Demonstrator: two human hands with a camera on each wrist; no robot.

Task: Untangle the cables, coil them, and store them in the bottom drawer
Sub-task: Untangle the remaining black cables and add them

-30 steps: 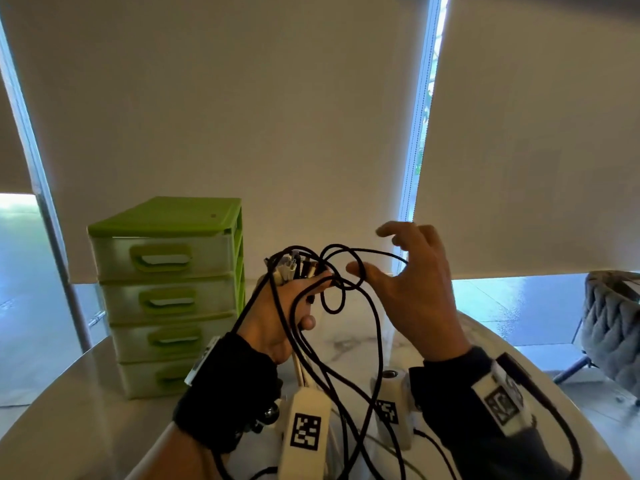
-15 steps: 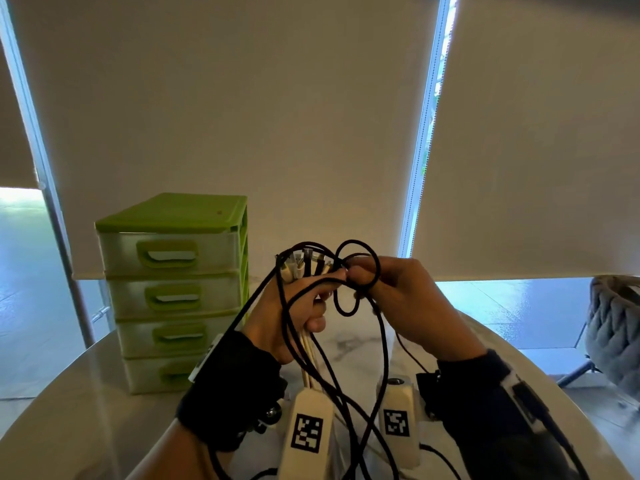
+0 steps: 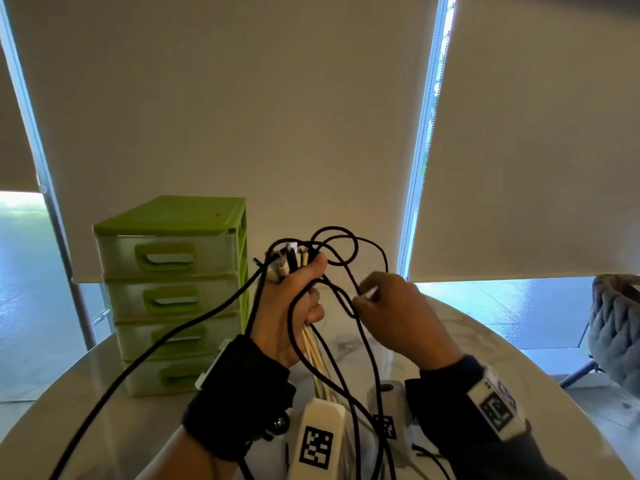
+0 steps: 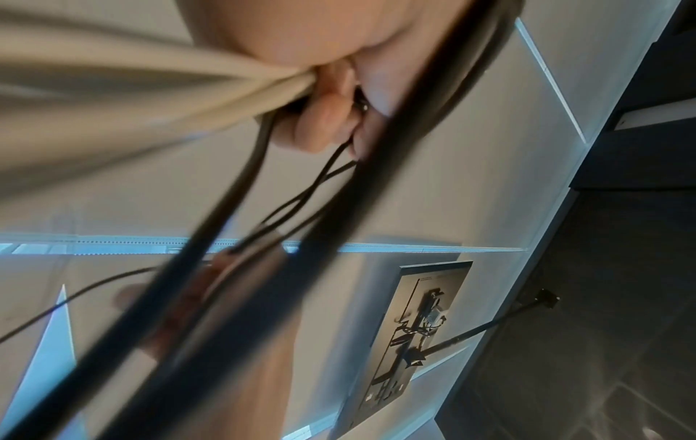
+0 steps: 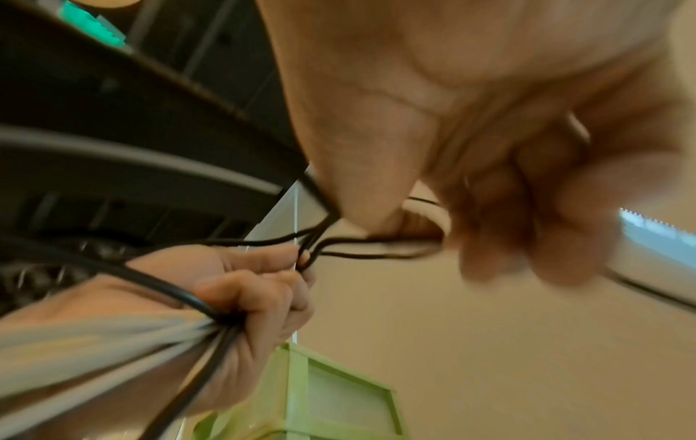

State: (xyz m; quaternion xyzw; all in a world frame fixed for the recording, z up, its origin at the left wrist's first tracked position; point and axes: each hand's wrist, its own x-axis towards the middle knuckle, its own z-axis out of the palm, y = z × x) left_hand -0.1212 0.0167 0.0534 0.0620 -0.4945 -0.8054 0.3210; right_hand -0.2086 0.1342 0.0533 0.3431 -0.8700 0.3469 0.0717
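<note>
Two beige roller blinds (image 3: 242, 116) hang behind and above the hands, with a bright strip of window (image 3: 420, 161) between them. Daylight shows beneath the blinds. A pale marble table (image 3: 485, 341) lies under the hands; a grey tufted chair (image 3: 616, 327) sits far right

The drawer unit (image 3: 171, 292) stands on the table (image 3: 69, 403), left of the held cables (image 3: 332, 265).
</note>
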